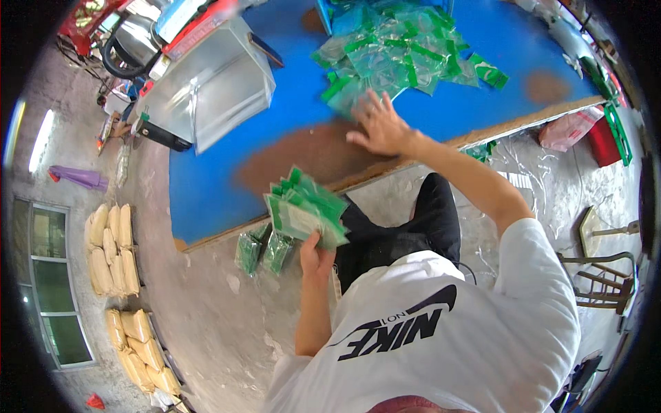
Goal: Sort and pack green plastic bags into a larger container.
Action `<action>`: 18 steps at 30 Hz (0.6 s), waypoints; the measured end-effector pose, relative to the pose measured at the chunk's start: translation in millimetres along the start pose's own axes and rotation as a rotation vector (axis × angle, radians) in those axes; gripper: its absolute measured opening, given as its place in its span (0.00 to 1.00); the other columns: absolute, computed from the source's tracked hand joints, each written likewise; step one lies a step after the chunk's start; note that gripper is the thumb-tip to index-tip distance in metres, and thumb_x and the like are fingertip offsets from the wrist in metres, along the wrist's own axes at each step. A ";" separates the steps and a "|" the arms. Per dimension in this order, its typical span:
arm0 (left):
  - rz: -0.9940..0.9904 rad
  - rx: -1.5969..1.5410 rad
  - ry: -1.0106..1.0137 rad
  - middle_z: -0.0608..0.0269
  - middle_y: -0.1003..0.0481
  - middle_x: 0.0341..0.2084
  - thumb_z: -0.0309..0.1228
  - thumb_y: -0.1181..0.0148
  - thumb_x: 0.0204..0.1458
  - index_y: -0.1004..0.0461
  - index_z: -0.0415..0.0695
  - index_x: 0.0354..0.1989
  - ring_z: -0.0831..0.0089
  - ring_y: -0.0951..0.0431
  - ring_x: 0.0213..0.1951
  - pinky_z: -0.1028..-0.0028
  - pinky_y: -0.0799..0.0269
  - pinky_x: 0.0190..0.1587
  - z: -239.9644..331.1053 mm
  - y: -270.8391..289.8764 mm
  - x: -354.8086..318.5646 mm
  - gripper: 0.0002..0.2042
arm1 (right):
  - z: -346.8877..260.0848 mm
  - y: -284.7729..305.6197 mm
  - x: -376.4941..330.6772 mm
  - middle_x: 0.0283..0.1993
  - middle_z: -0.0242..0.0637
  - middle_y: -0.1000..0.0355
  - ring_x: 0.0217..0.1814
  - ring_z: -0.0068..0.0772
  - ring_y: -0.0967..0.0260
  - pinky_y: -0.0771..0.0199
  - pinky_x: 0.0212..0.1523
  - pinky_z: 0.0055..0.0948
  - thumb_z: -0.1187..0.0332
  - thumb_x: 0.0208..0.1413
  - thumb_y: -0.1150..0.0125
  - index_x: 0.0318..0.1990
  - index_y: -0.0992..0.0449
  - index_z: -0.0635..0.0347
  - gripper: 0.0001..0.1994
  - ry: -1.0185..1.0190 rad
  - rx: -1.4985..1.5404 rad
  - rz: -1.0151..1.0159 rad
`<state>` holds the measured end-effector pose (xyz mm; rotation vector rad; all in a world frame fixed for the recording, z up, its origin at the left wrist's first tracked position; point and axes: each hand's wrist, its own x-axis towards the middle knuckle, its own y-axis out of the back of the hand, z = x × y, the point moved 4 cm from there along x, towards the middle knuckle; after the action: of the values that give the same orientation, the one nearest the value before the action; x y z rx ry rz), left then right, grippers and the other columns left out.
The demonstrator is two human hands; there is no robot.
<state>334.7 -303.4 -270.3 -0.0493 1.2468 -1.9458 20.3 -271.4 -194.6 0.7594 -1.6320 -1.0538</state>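
A stack of green-and-clear plastic bags (304, 215) is gripped in the left hand (315, 258), fingers closed round its lower edge, and is held above the near edge of the blue table (206, 172). At about two o'clock from it, the right hand (381, 128) is laid flat on the table with fingers spread, its fingertips touching the loose pile of similar bags (399, 51) lying at twelve o'clock. A metal machine (213, 82) is seen at ten o'clock on the table. Filled yellowish sacks (113, 251) are stacked on the floor at nine o'clock.
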 end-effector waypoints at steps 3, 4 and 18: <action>-0.031 -0.014 0.054 0.48 0.32 0.60 0.26 0.52 0.61 0.39 0.35 0.63 0.53 0.31 0.61 0.49 0.40 0.68 -7.8 11.6 7.5 0.21 | -67.2 30.4 -39.3 0.58 0.53 0.33 0.71 0.56 0.44 0.43 0.68 0.57 0.57 0.61 0.42 0.54 0.25 0.63 0.21 0.453 0.321 0.103; -0.029 -0.015 0.055 0.48 0.32 0.60 0.26 0.52 0.61 0.39 0.35 0.63 0.53 0.31 0.61 0.49 0.40 0.68 -11.6 14.3 10.1 0.21 | -78.0 27.0 -43.8 0.54 0.52 0.31 0.65 0.55 0.38 0.37 0.63 0.52 0.59 0.61 0.42 0.52 0.24 0.62 0.18 0.482 0.536 -0.089; -0.410 -0.322 0.084 0.48 0.32 0.60 0.27 0.50 0.60 0.39 0.36 0.64 0.50 0.33 0.62 0.42 0.42 0.67 -5.1 10.5 -4.0 0.23 | 6.8 -17.4 7.8 0.66 0.55 0.39 0.73 0.59 0.49 0.54 0.72 0.62 0.41 0.64 0.56 0.62 0.30 0.60 0.33 0.086 -0.166 0.000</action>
<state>341.5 -299.0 -279.6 -0.4194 1.7013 -2.0793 11.2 -283.5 -208.0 0.6846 -1.4526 -1.1260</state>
